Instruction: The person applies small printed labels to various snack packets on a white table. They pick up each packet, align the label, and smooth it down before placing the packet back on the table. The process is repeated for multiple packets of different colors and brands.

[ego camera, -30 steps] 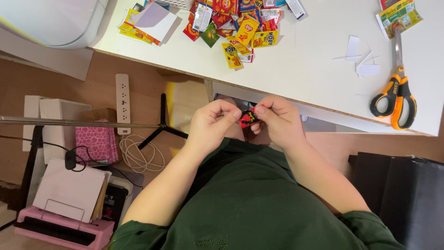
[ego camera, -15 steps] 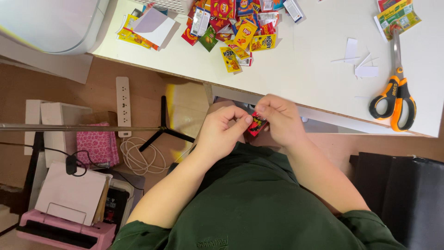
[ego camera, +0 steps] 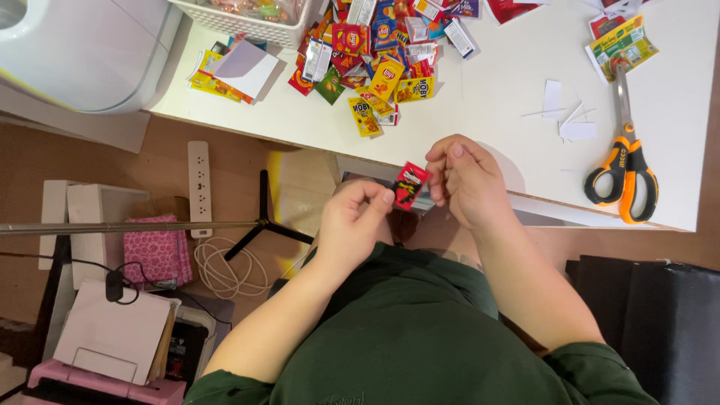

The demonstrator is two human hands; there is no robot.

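A: Item at centre frame?
B: Small red packet, pinched between left hand and right hand, just below the white table edge.
A: Table stock?
B: Heap of colourful little packets at upper centre; orange-handled scissors at right; white paper scraps beside them.

Scissors lie on the table, right of the packet pile.
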